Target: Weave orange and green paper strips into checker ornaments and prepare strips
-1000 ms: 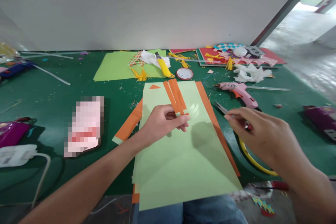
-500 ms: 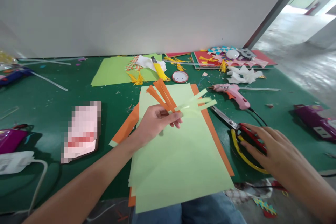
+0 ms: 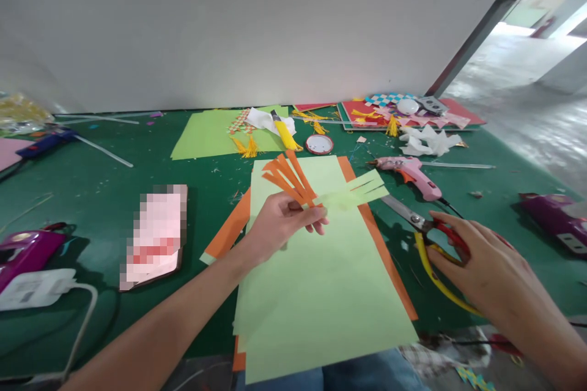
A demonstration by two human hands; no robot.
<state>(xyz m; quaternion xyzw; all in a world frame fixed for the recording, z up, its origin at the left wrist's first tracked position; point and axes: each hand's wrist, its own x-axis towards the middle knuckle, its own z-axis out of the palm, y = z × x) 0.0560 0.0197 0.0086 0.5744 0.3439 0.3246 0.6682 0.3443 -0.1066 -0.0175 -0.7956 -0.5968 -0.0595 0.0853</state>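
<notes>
My left hand (image 3: 282, 223) pinches a fan of paper strips above the sheets: orange strips (image 3: 287, 177) point up and left, light green strips (image 3: 355, 194) point right. Under it lies a big light green sheet (image 3: 316, 293) on top of orange paper (image 3: 229, 226). My right hand (image 3: 481, 266) rests on the red and yellow handles of the scissors (image 3: 415, 220), which lie on the green table right of the sheets, blades pointing up and left. The fingers curl over the handles.
A pink glue gun (image 3: 410, 169) lies beyond the scissors. A yellow utility knife (image 3: 284, 129), a round lid (image 3: 319, 144), tassels and a green sheet (image 3: 206, 134) are at the back. Purple glue guns sit at far left (image 3: 22, 248) and far right (image 3: 553, 214). A blurred card (image 3: 156, 235) lies left.
My right hand put the scissors down on the table and stays on their handles. My left hand turned the strips, so the green ones now fan out to the right.
</notes>
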